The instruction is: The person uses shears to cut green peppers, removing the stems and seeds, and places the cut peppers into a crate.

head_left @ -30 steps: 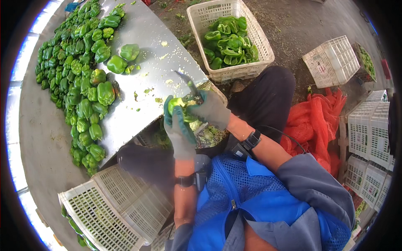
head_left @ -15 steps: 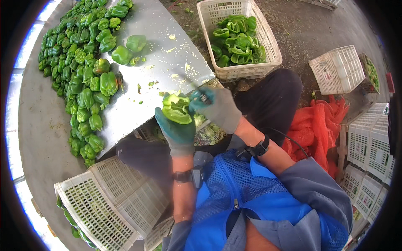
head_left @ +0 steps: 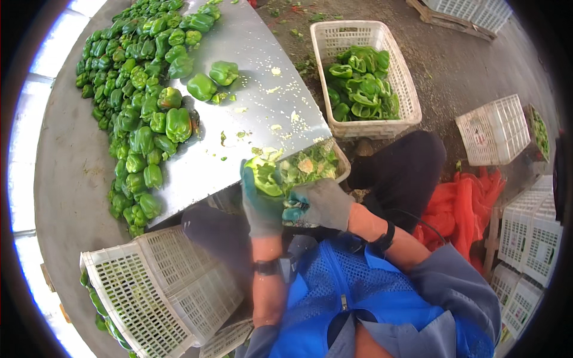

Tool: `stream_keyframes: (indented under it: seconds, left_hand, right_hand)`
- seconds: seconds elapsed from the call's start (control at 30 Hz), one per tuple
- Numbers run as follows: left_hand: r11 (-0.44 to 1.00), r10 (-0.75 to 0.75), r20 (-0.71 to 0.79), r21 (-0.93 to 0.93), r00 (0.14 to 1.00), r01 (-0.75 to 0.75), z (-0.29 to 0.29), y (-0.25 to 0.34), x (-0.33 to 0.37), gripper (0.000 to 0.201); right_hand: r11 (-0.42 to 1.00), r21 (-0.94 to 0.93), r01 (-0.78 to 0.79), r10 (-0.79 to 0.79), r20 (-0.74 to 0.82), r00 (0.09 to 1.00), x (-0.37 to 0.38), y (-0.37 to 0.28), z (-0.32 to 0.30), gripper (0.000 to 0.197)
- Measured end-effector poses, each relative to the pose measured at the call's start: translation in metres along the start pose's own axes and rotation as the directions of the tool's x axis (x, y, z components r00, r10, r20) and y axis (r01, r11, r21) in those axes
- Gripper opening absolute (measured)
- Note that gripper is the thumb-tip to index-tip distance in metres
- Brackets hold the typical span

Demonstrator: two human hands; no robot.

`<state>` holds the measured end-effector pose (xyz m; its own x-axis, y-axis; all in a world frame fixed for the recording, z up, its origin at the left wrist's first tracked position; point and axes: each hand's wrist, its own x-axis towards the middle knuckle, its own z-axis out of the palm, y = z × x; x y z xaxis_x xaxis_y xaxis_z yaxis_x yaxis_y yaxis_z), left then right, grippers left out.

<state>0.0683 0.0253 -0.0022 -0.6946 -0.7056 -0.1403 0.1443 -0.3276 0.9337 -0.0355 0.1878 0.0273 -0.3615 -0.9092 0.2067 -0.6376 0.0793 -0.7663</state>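
Note:
My left hand (head_left: 261, 210), in a grey and green work glove, is closed around a cut-open green bell pepper (head_left: 267, 179) just off the corner of the metal table. Close beside it is my right hand (head_left: 327, 204), gloved the same way, with its fingers curled. Only a small dark part of the knife (head_left: 305, 207) shows in that fist; its blade is hidden. Beneath both hands a crate (head_left: 343, 169) holds pale green pepper cores and scraps.
Whole green bell peppers (head_left: 140, 110) lie heaped along the left of the metal table (head_left: 262, 65), which is strewn with seeds. A white crate (head_left: 412, 113) with cut peppers stands ahead. Right are a red mesh sack (head_left: 462, 206) and stacked crates (head_left: 525, 232); a tilted crate (head_left: 140, 298) is lower left.
My right hand has drawn back toward me and down, away from the table corner, and the blade has gone from sight. The whole view has shifted, uncovering the scrap crate.

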Motion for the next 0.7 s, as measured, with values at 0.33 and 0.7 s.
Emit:
stream_keyframes:
  seconds: [0.33,0.7]
  left_hand:
    - [0.917,-0.286,-0.041,-0.300,0.957,0.261,0.003,0.011,0.021,0.063]
    - [0.245,0.406,0.185,0.921,0.895,-0.302,0.020,0.078,0.207,0.069]
  right_hand:
    - [0.995,-0.079,0.058,-0.056,0.019,0.998,0.061,0.039,0.019,0.046]
    - [0.329,0.888,-0.321,0.723,-0.018,0.691,0.120,0.102,-0.038,0.030]
